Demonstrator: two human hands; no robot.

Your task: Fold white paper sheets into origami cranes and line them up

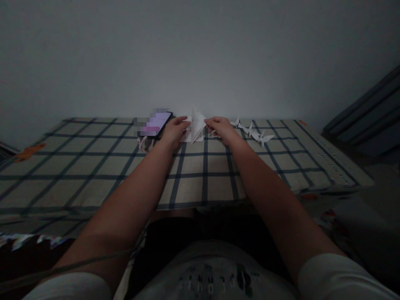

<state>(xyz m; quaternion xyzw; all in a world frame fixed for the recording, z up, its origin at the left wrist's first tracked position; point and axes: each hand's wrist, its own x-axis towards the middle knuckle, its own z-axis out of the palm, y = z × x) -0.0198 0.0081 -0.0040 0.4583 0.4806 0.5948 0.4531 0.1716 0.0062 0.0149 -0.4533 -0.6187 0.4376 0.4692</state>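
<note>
Paper (197, 126) is part-folded, flap up, on the cloth (187, 179) nr its far edge, between both hands. R hand (220, 128): thumb + finger look pinched on paper's right edge. L hand (175, 130): fingers reach to its left side, can't tell if gripping. Flat white bit (187, 138) under flap, same sheet or not unclear. Prob v. light, thin, creases/tears easily, not slippery; take by edges or folds, soft pinch. Count: 1 part-folded paper, 1 phone (160, 123) left of L hand, 3 cranes (251, 130) in a row right of R hand.
</note>
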